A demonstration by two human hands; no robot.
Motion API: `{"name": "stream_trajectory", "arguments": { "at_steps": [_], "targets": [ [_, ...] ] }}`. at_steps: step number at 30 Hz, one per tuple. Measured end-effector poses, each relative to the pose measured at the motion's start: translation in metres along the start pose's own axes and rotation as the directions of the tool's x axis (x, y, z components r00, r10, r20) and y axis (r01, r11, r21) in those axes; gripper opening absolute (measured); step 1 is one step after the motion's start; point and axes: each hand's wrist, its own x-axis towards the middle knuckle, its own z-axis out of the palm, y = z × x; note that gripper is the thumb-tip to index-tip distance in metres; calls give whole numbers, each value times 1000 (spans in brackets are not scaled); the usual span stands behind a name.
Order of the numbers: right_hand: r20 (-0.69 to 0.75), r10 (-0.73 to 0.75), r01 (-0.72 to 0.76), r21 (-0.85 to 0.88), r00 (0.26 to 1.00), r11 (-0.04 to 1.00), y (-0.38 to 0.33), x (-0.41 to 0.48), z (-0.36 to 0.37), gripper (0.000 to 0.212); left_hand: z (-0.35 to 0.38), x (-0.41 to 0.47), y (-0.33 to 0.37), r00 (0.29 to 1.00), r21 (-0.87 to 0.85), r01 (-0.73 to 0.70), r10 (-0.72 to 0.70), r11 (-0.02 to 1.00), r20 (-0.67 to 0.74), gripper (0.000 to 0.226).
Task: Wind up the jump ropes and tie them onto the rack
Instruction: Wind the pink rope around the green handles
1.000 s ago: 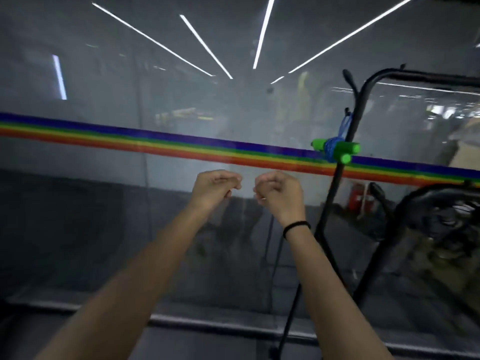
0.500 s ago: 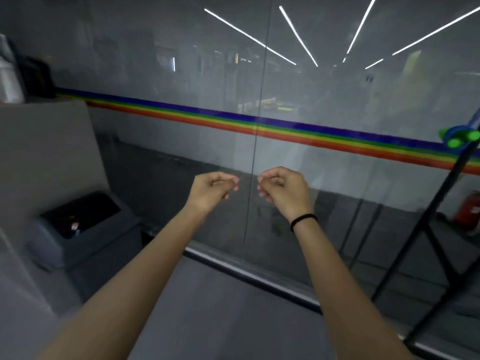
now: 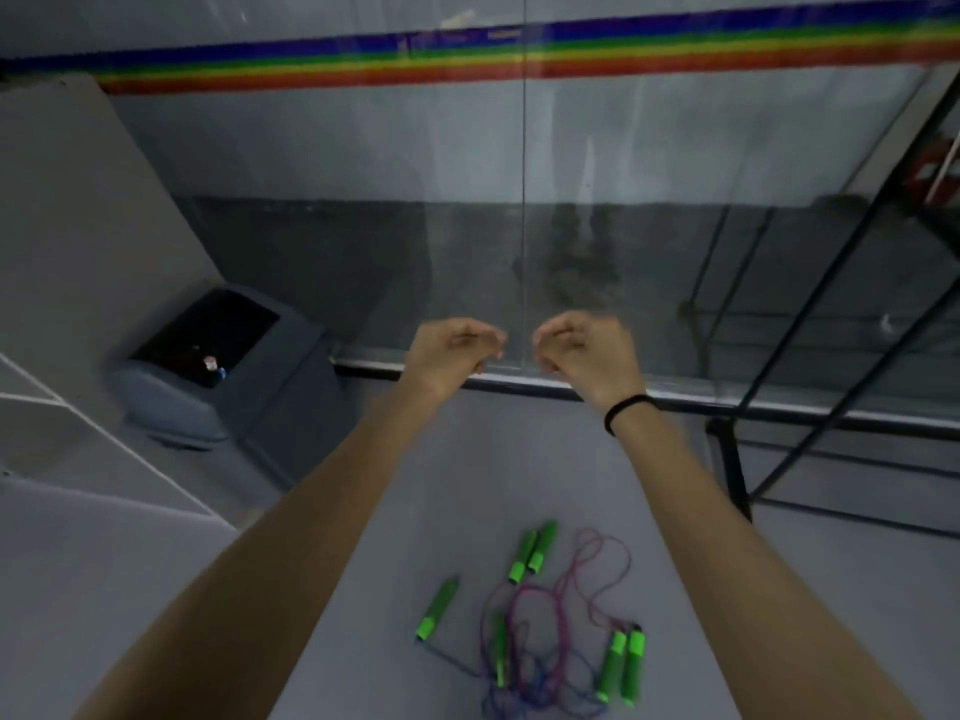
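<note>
Several jump ropes lie tangled on the grey floor between my forearms, with pink and blue cords and bright green handles. My left hand and my right hand are held out in front of me at the same height, a small gap between them. Both have the fingers curled in with nothing in them, well above and beyond the ropes. A black band sits on my right wrist. The black rack shows only its lower legs at the right edge.
A glass wall with a rainbow stripe stands straight ahead, its metal sill along the floor. A grey bin with a dark open top sits at the left against a grey panel.
The view has tilted down and left. The ropes on the floor have come into sight, and the rope tied on the rack has left the frame. My hands keep the same curled pose.
</note>
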Motion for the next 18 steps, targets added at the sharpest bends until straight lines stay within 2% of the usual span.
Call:
{"name": "stream_trajectory", "arguments": {
  "at_steps": [3, 6, 12, 18],
  "targets": [
    [28, 69, -67, -76, 997, 995, 53, -16, 13, 29, 13, -12, -53, 999, -1, 42, -42, 999, 15, 8],
    [30, 142, -137, -132, 989, 982, 138, -29, 32, 25, 36, -24, -132, 995, -20, 88, -88, 996, 39, 16],
    [18, 305, -290, -253, 952, 923, 399, -65, 81, 21, 123, -57, -381, 980, -6, 123, -120, 992, 159, 24],
    [-43, 432, -416, -370, 901, 831, 665, -88, 130, 11, 215, -68, -603, 963, 26, 163, -164, 986, 216, 12]
  ]
}}
